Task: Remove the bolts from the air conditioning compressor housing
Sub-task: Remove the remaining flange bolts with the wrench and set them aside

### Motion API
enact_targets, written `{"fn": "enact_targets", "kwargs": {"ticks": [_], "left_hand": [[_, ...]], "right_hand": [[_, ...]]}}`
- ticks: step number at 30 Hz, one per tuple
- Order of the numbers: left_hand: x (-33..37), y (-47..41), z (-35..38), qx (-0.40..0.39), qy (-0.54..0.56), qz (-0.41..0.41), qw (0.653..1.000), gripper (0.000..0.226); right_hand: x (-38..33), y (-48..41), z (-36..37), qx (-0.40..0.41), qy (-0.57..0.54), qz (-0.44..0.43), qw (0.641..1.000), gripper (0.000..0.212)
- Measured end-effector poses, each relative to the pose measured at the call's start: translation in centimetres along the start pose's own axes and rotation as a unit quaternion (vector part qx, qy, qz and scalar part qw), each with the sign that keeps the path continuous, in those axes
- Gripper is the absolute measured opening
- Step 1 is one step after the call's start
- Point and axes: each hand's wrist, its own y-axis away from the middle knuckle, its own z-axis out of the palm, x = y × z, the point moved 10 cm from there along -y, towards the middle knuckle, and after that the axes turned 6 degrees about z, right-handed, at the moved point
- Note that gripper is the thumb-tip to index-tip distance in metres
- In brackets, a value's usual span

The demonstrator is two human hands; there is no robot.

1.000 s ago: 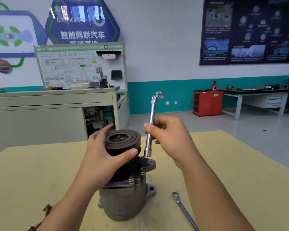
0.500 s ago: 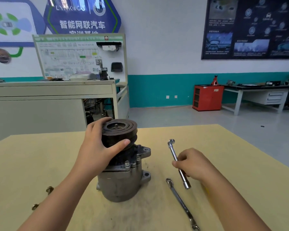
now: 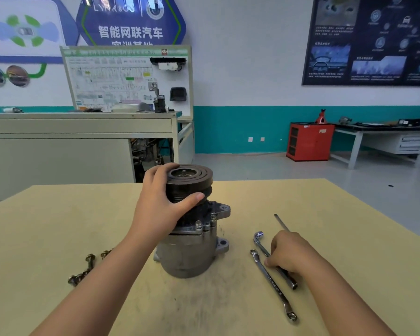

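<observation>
Red cabinet (image 3: 309,141), wiring display board (image 3: 129,78), dark wall poster (image 3: 369,40), grey workbench (image 3: 374,129)

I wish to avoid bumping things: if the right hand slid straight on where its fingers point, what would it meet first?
Probably the flat spanner, lying just beyond the fingertips of the right hand; the compressor stands farther along. That hand holds the socket wrench on the table.

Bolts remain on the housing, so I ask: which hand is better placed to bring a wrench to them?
Right. The right hand holds the socket wrench beside the compressor; the left hand grips the pulley, probably steadying it.
</observation>
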Motion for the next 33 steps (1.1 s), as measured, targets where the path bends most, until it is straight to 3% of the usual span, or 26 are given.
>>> {"fn": "enact_targets", "kwargs": {"ticks": [7, 10, 14, 17, 20, 25, 26, 28, 29, 31, 33], "left_hand": [[0.0, 0.1, 0.0, 0.000, -0.007, 0.003, 1.000, 0.080], [-0.1, 0.4, -0.3, 0.010, -0.003, 0.003, 1.000, 0.096], [-0.2, 1.5, -0.1, -0.017, -0.054, 0.035, 0.998, 0.108], [-0.9, 2.2, -0.1, -0.027, -0.057, 0.042, 0.997, 0.109], [-2.0, 3.4, 0.3, -0.031, 0.011, 0.028, 0.999, 0.113], [-3.2, 5.1, 0.7, -0.028, 0.042, 0.031, 0.998, 0.117], [-3.4, 5.2, 0.8, -0.032, 0.038, 0.031, 0.998, 0.118], [-3.6, 5.5, 1.0, -0.033, 0.042, 0.027, 0.998, 0.117], [-3.5, 5.7, 1.0, -0.031, 0.045, 0.029, 0.998, 0.116], [-3.5, 5.9, 1.1, -0.026, 0.041, 0.031, 0.998, 0.117], [-3.7, 6.0, 1.1, -0.021, 0.037, 0.025, 0.999, 0.119]], "right_hand": [[0.0, -0.1, -0.2, 0.021, 0.016, -0.002, 1.000, 0.023], [-0.5, 0.1, -1.1, 0.038, 0.005, -0.015, 0.999, 0.030], [-1.7, 1.2, 0.3, -0.026, 0.061, -0.049, 0.997, 0.049], [-2.3, 1.7, 1.2, -0.044, 0.106, -0.057, 0.992, 0.045], [-3.0, 2.2, 1.1, -0.014, 0.131, -0.064, 0.989, 0.038], [-4.7, 2.7, 2.4, -0.003, 0.148, -0.071, 0.986, 0.016], [-5.3, 3.0, 2.4, -0.001, 0.133, -0.078, 0.988, 0.004], [-5.6, 2.8, 2.7, 0.007, 0.079, -0.086, 0.993, 0.029], [-5.8, 2.7, 2.7, 0.005, 0.040, -0.095, 0.995, 0.030], [-6.1, 2.8, 1.9, 0.007, -0.076, -0.116, 0.990, 0.021], [-5.8, 2.6, 0.6, 0.000, -0.251, -0.112, 0.961, 0.017]]}}
